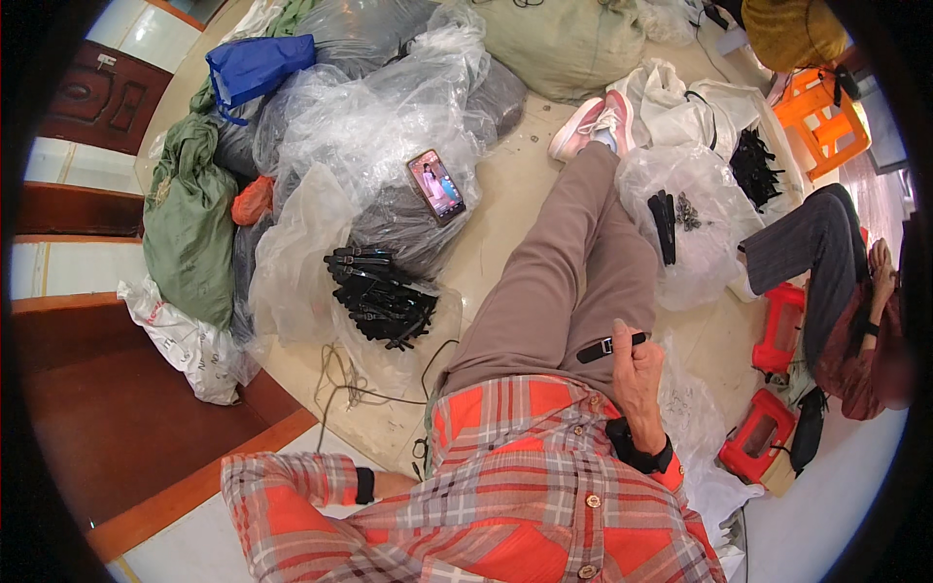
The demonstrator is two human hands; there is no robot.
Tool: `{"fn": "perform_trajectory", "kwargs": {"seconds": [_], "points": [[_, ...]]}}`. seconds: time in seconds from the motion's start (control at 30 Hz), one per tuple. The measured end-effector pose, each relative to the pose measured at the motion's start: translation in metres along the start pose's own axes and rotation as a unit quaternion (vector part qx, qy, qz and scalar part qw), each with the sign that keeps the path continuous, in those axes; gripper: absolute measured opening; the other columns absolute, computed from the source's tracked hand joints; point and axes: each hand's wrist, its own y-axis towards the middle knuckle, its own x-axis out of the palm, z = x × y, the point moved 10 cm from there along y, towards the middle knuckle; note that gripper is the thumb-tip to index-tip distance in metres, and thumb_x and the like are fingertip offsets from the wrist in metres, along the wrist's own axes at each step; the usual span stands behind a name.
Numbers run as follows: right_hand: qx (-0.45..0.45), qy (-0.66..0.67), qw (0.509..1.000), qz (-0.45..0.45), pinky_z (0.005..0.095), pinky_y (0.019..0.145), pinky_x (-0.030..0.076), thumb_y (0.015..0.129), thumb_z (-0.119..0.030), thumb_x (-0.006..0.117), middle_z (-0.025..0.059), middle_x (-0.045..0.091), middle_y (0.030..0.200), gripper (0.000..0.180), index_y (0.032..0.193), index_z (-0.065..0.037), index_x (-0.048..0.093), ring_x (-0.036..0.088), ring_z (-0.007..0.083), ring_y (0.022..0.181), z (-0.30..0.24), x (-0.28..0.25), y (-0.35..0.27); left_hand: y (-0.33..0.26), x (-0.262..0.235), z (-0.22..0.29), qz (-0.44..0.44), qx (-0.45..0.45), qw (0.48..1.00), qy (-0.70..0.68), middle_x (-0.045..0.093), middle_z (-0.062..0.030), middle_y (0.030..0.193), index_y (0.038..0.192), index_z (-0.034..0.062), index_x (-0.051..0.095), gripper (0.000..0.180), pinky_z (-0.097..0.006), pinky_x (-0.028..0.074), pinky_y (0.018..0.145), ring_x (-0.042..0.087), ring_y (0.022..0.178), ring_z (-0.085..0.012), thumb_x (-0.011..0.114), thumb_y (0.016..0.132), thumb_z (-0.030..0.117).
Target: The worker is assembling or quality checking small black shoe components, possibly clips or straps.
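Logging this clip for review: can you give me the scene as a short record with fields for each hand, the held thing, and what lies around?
right hand: right hand grips a black clip over the lap
left hand: out of view; only the plaid sleeve and wristband show
nearest pile: black clips heaped on clear plastic
phone: phone, screen lit, on a plastic bag
nearby: another person seated beside red stools
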Motion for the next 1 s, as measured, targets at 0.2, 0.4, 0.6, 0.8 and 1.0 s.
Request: {"fn": "perform_trajectory", "kwargs": {"seconds": [0.2, 0.4, 0.6, 0.8, 1.0], "points": [[-0.024, 0.020, 0.999, -0.021, 0.0315, 0.044, 0.029, 0.088, -0.015, 0.054, 0.0086, 0.039, 0.051, 0.034, 0.061, 0.002, 0.044, 0.034, 0.0154, 0.047, -0.016, 0.012, -0.004, 0.011, -0.036, 0.038, -0.021, -0.215, 0.970, -0.108, 0.062, -0.0063, 0.067, 0.080, 0.0020, 0.065, 0.023, -0.024, 0.046, 0.052, 0.057, 0.058, -0.0112, 0.061, 0.074, 0.024], [-0.043, 0.005, 0.999, -0.002, 0.0322, 0.045, 0.029, 0.088, -0.015, 0.054, 0.0084, 0.038, 0.050, 0.034, 0.060, 0.002, 0.044, 0.033, 0.0151, 0.047, -0.021, 0.007, -0.009, 0.046, -0.164, 0.145, 0.221, -0.072, 0.971, 0.050, 0.060, -0.0021, 0.068, 0.081, 0.0019, 0.060, 0.018, -0.022, 0.042, 0.050, 0.055, 0.062, -0.0086, 0.056, 0.082, 0.020], [-0.040, -0.001, 0.999, 0.000, 0.0316, 0.044, 0.029, 0.088, -0.016, 0.054, 0.0078, 0.039, 0.050, 0.034, 0.060, 0.002, 0.045, 0.034, 0.0148, 0.046, -0.022, 0.003, -0.011, 0.102, -0.165, 0.268, 0.356, 0.197, 0.906, 0.119, 0.057, -0.0005, 0.077, 0.096, 0.0019, 0.056, 0.020, -0.022, 0.043, 0.059, 0.051, 0.067, -0.0064, 0.059, 0.085, 0.017], [-0.032, 0.041, 0.999, 0.005, 0.0313, 0.043, 0.029, 0.088, -0.016, 0.054, 0.0060, 0.041, 0.049, 0.033, 0.061, 0.001, 0.048, 0.035, 0.0136, 0.046, -0.012, 0.004, -0.010, 0.127, -0.139, 0.288, 0.330, 0.269, 0.896, 0.125, 0.054, 0.0002, 0.081, 0.105, 0.0002, 0.052, 0.024, -0.022, 0.043, 0.065, 0.049, 0.073, -0.0066, 0.058, 0.085, 0.013], [-0.015, 0.034, 0.999, -0.016, 0.0316, 0.044, 0.032, 0.089, -0.017, 0.054, 0.0078, 0.046, 0.050, 0.032, 0.062, 0.001, 0.050, 0.040, 0.0151, 0.046, -0.001, 0.009, -0.010, 0.133, -0.136, 0.277, 0.356, 0.274, 0.890, 0.076, 0.052, 0.0016, 0.078, 0.109, -0.0011, 0.050, 0.026, -0.021, 0.041, 0.063, 0.046, 0.070, -0.0051, 0.056, 0.087, 0.012]]}}
